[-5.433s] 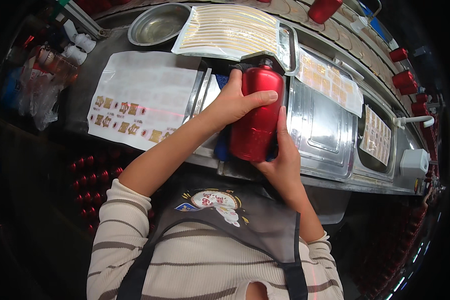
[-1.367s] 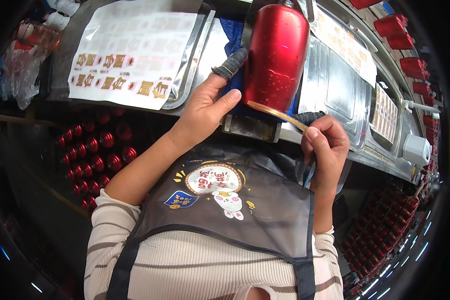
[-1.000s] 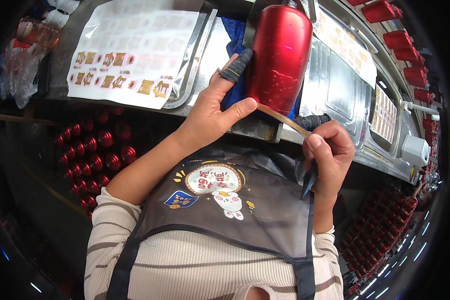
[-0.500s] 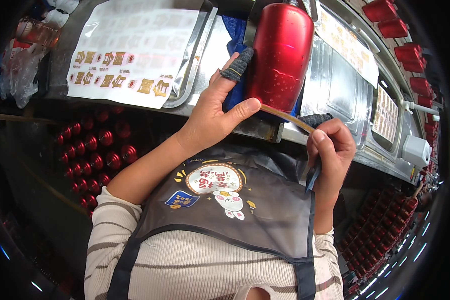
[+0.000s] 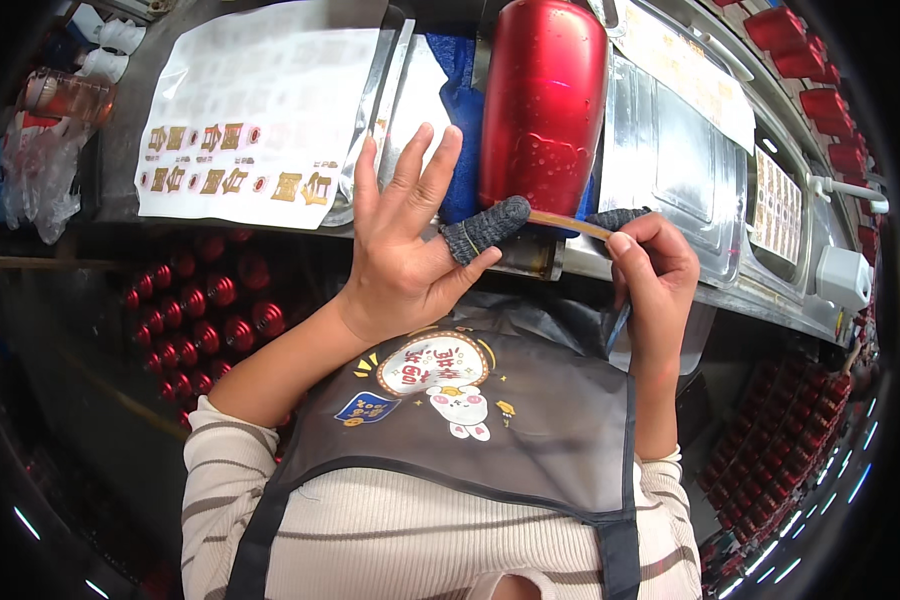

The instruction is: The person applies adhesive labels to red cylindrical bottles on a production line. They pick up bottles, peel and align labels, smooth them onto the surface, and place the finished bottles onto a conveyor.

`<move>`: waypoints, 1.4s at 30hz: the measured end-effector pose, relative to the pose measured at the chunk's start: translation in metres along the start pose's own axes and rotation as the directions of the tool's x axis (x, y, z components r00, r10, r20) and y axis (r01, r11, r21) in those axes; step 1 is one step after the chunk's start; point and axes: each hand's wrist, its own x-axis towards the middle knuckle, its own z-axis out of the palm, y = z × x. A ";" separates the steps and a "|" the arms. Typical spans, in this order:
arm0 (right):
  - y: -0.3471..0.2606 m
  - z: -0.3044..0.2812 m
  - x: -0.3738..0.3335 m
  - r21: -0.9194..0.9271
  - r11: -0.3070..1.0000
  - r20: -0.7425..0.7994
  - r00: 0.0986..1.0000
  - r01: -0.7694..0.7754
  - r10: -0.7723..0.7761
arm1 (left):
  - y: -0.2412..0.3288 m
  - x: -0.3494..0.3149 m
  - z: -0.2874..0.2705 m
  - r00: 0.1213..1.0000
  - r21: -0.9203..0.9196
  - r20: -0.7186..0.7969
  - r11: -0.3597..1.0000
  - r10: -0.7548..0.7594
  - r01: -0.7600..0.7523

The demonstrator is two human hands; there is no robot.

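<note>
A glossy red bottle with water drops on it lies on a blue cloth, its base toward me. My left hand is open, its bare fingers spread. Its index finger, in a dark grey knitted finger cover, points at the bottle's base and touches the end of a thin golden strip. Between thumb and index finger, my right hand pinches the strip's other end; its index finger wears a grey cover too. Whether the strip sticks to the bottle I cannot tell.
Left of the bottle lies a white sheet of gold decals on a metal tray. To the right are a clear-lidded tray and more decal sheets. Several red bottles stand below the bench at left, and more at right.
My left thumb has left the strip's end, and the covered index finger is there instead, with the other fingers spread. My right hand keeps its pinch. The whole bench has shifted slightly in view.
</note>
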 end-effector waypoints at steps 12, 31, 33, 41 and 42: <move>0.006 -0.003 0.008 -0.034 0.999 0.029 0.999 -0.035 0.036 | -0.007 0.000 -0.002 0.997 0.078 0.042 0.995 0.062 -0.065; 0.009 -0.001 0.013 -0.143 0.990 0.118 0.993 0.014 0.003 | 0.015 0.055 0.018 0.960 0.160 0.009 0.947 0.279 -0.277; -0.001 0.001 0.015 -0.088 0.993 0.138 0.987 -0.073 0.085 | 0.011 0.051 0.015 0.984 0.079 -0.024 0.982 0.174 -0.172; -0.015 -0.011 0.009 -0.019 0.993 0.183 0.976 -0.114 0.116 | -0.015 0.000 0.005 0.998 -0.084 -0.004 0.995 0.055 -0.055; -0.017 -0.012 0.008 -0.010 0.994 0.179 0.978 -0.105 0.105 | -0.017 -0.004 0.004 0.998 -0.065 0.008 0.996 0.065 -0.065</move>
